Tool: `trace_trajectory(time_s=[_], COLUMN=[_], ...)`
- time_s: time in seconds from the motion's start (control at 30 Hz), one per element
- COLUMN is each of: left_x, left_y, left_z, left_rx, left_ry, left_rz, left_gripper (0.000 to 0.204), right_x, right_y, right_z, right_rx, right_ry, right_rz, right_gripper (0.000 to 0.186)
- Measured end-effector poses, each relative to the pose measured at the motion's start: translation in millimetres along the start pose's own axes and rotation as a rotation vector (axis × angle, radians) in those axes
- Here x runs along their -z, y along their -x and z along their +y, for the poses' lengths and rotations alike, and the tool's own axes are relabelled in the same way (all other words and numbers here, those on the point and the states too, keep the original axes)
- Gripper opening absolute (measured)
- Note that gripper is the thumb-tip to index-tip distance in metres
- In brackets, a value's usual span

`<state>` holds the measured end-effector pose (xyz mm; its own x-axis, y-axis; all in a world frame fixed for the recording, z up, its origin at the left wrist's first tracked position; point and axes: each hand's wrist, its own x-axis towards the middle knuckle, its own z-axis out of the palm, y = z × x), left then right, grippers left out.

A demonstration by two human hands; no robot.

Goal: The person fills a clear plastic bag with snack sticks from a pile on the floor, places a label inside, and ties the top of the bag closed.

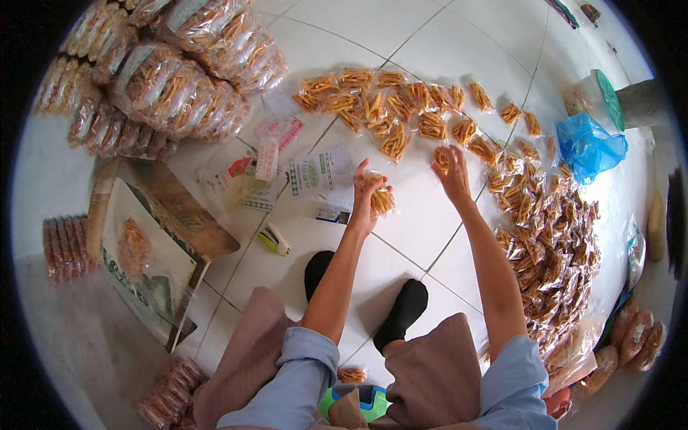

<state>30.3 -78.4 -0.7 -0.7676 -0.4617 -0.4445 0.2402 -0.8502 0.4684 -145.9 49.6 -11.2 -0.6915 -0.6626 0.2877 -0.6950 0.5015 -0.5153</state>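
My left hand (365, 195) is closed around a clear plastic packet of brown snack sticks (385, 199), held above the floor tiles. Further right, my right hand (454, 175) has its fingers curled over another small packet of snack sticks (440, 159), at the near edge of a spread of similar packets (373, 106). Printed paper labels (320, 172) lie left of my left hand. A yellow-green stapler (274, 239) and a small dark-and-white box (332, 215) rest on the tiles near my feet.
A big heap of snack packets (548, 251) covers the floor at right. Bulky bagged bundles (179, 89) are stacked at far left, above an open cardboard box (147, 265). A blue plastic bag (589, 147) sits beside a green-lidded tub (598, 100).
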Motion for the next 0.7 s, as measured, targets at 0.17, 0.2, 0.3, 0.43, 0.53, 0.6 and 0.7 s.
trace_trajectory(time_s=[0.17, 0.2, 0.3, 0.43, 0.53, 0.6, 0.7], left_x=[9.3, 5.9, -6.0, -18.4, -60.3, -90.2, -116.0], left_y=[15.9, 19.4, 31.1, 60.2, 90.0, 113.4, 146.9], left_z=[11.6, 12.4, 20.2, 48.0, 62.1, 73.4, 91.4], left_rx=[0.058, 0.064, 0.06, -0.001, 0.025, 0.024, -0.03], left_ry=[0.059, 0.097, 0.042, 0.03, 0.007, 0.006, -0.044], left_rz=[-0.081, -0.105, -0.203, -0.233, -0.337, -0.38, -0.425], left_gripper=[0.062, 0.062, 0.06, 0.055, 0.05, 0.05, 0.052], right_x=[-20.6, -13.8, 12.0, 60.4, 88.6, 111.5, 149.2], right_y=[47.8, 50.9, 44.9, 30.6, 33.8, 30.7, 34.0], right_z=[-47.2, -51.5, -75.9, -170.0, -207.5, -222.2, -259.3], right_rx=[-0.027, -0.01, -0.2, -0.321, -0.201, -0.075, -0.112], right_ry=[0.163, 0.076, -0.224, -0.688, -0.608, -0.436, -0.419], right_rz=[-0.148, -0.173, -0.147, -0.112, -0.114, -0.022, 0.016], right_gripper=[0.049, 0.046, 0.038, 0.03, 0.025, 0.023, 0.025])
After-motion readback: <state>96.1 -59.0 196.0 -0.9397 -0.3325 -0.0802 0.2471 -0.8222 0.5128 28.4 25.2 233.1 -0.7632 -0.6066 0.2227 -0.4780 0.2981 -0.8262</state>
